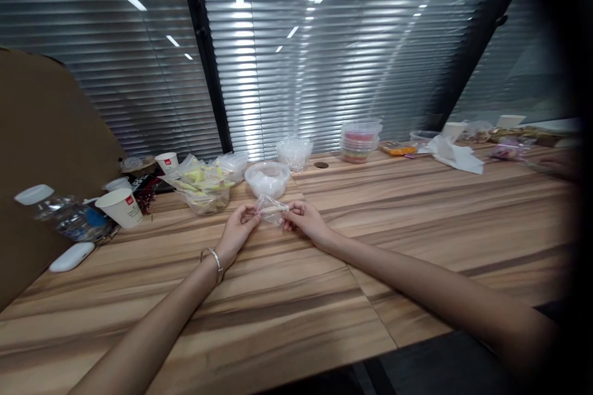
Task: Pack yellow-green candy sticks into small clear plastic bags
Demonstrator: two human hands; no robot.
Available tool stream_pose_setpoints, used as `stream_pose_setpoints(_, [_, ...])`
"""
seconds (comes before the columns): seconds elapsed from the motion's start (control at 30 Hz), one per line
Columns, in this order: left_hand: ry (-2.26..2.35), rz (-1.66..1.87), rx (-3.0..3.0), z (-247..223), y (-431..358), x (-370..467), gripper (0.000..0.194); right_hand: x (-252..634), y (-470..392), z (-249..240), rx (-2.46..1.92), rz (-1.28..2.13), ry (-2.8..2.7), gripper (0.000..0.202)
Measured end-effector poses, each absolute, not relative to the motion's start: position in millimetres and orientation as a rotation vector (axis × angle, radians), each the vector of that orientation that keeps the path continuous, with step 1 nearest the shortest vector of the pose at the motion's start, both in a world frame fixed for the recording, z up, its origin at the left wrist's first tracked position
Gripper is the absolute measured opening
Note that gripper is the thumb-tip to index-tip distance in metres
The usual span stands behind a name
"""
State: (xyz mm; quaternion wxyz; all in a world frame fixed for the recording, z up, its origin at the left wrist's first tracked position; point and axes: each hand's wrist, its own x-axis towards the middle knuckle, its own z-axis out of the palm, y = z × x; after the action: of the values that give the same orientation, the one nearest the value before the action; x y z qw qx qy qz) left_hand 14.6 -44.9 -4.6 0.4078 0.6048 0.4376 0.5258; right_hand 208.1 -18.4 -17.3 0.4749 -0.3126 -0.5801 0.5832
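A small clear plastic bag [270,202] is stretched between my two hands above the wooden table [296,296]. My left hand [238,229] pinches its left side, and a bracelet circles that wrist. On the opposite side, my right hand [306,220] pinches the bag too. Something pale and narrow shows along the bag between the fingers; I cannot tell whether it is contents or a folded edge. Just behind the bag stands a clear round bowl [267,180] with whitish clear stuff in it. To its left, a clear bowl [204,203] is heaped with bagged yellow pieces.
Another clear bowl [295,153] and stacked tubs [360,142] stand near the blinds. At left are paper cups [121,207], a plastic bottle [69,217] and a white case [72,257]. White tissue [456,155] lies right; a blurred person's hand [558,163] shows at far right.
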Motion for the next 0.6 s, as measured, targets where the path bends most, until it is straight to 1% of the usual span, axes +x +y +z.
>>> stream_pose_setpoints(0.37, [1.1,1.367,1.502,-6.5,-43.5,12.3,0.026,208.9,-19.1,-16.8,-0.73,1.418,-1.446,0.03])
stream_pose_setpoints(0.6, [1.112,1.366,1.502,-6.3,-43.9,11.7,0.027,208.6,-17.6,-17.9,-0.799,1.301,-1.474,0.034])
